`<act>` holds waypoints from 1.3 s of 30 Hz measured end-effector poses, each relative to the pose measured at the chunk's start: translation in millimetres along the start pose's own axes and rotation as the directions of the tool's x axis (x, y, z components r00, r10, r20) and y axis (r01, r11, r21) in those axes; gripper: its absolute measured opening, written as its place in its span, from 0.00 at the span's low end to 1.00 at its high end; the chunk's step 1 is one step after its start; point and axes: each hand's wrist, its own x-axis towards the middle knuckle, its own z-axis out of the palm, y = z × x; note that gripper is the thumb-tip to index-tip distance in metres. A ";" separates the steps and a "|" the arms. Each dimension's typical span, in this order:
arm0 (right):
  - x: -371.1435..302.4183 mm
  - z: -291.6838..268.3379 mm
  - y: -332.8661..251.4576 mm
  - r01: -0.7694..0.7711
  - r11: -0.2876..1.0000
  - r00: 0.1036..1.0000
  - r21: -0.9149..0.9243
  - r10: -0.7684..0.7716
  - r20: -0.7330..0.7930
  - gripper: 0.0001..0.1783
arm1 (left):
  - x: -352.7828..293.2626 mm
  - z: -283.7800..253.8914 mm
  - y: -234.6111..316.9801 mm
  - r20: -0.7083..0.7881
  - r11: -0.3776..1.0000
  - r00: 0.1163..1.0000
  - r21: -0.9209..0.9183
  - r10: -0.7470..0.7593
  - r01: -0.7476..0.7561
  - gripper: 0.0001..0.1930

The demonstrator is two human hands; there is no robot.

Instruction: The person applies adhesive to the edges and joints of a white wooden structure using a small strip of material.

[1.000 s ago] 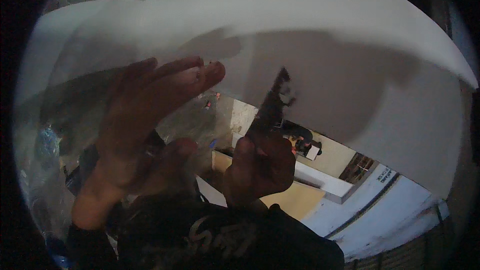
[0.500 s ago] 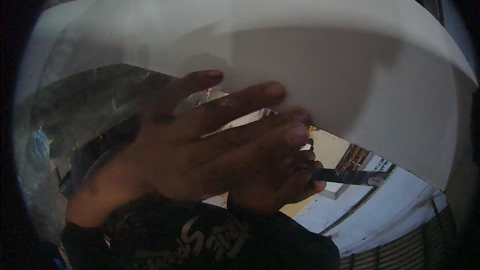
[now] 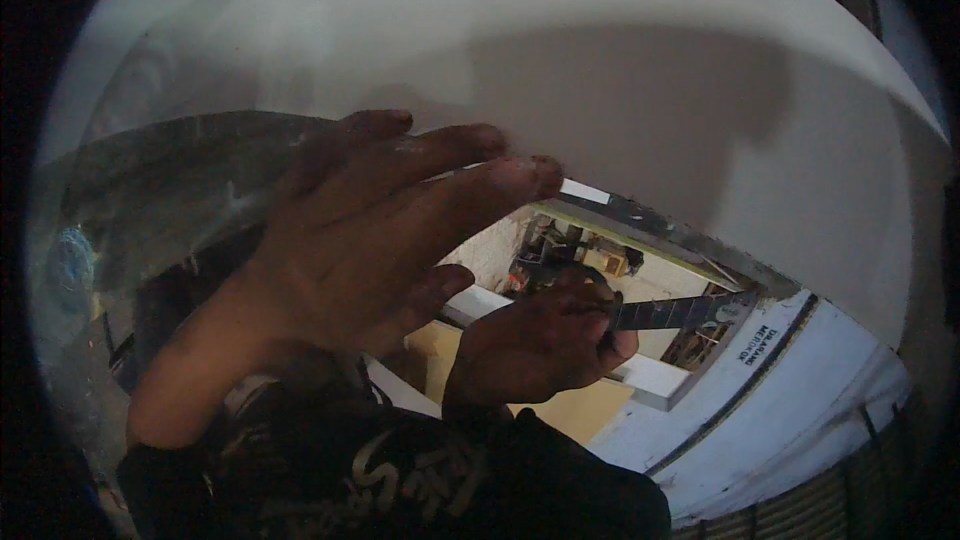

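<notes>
A large white panel (image 3: 620,100) spans the upper part of the view, with a dark shadow across it. My left hand (image 3: 370,210) stretches over the panel's lower edge, fingers extended to the right and its thumb apart below them. It holds nothing. Below and to its right, my right hand (image 3: 535,340) is closed around a snap-off utility knife, its handle hidden in the fist. The knife's segmented blade (image 3: 665,313) points right, its far end close to the panel's edge (image 3: 680,230); whether it touches cannot be made out.
Beyond the panel's edge show a whitish sheet (image 3: 770,420) with dark lettering, a pale ledge (image 3: 655,380) and a cluttered heap of objects (image 3: 570,250). Ribbed dark slats (image 3: 810,500) run at the lower right. A cloudy greenish surface (image 3: 160,190) lies at left.
My left hand has shifted up and left, off the spot where it overlapped my right hand. My right hand has moved slightly up and left with the knife, whose blade now shows more clearly.
</notes>
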 end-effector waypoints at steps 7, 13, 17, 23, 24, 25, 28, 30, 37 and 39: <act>17.8 -13.8 -11.0 -0.102 0.971 0.995 0.218 0.097 0.029 0.17 | 4.6 7.3 8.6 -0.007 0.993 0.999 -0.107 -0.045 0.044 0.36; 11.8 -8.8 -8.7 0.139 0.981 0.990 -0.137 -0.132 0.055 0.17 | -7.9 26.1 2.0 -0.137 0.949 0.987 -0.312 -0.086 0.039 0.37; 11.3 -8.3 -10.1 0.175 0.975 0.983 -0.139 -0.166 0.073 0.15 | -16.8 32.0 -2.2 -0.173 0.942 0.982 -0.336 -0.081 0.018 0.36; 5.6 -22.4 -1.9 0.189 0.979 0.977 -0.071 -0.180 0.116 0.17 | -26.8 37.9 -5.5 -0.257 0.956 0.963 -0.294 -0.083 0.003 0.34; 5.4 -27.0 -3.5 0.158 0.985 0.985 -0.076 -0.152 0.084 0.17 | -26.1 39.4 -3.0 -0.304 0.965 0.947 -0.260 -0.100 0.018 0.34; 6.5 -32.2 -0.1 0.115 0.991 0.993 -0.069 -0.112 0.050 0.18 | -21.8 37.0 -0.5 -0.275 0.967 0.959 -0.255 -0.061 -0.012 0.36; 11.3 -42.3 7.9 0.056 0.998 0.996 -0.024 -0.054 0.068 0.20 | -5.6 33.9 9.5 -0.241 0.958 0.970 -0.272 0.025 -0.092 0.40; 11.6 -38.0 11.3 0.063 0.996 0.997 -0.070 -0.060 0.051 0.18 | 2.3 38.5 15.7 -0.281 0.947 0.959 -0.297 0.033 -0.120 0.41; 20.4 -33.1 25.5 0.183 0.976 0.975 -0.120 -0.164 0.151 0.21 | -10.6 41.3 -13.1 -0.252 0.936 0.968 -0.343 -0.007 -0.082 0.41; 25.0 -48.5 32.7 0.324 0.848 0.937 -0.418 -0.227 0.265 0.21 | -28.4 53.4 -18.2 -0.347 0.925 0.931 -0.379 -0.114 -0.028 0.41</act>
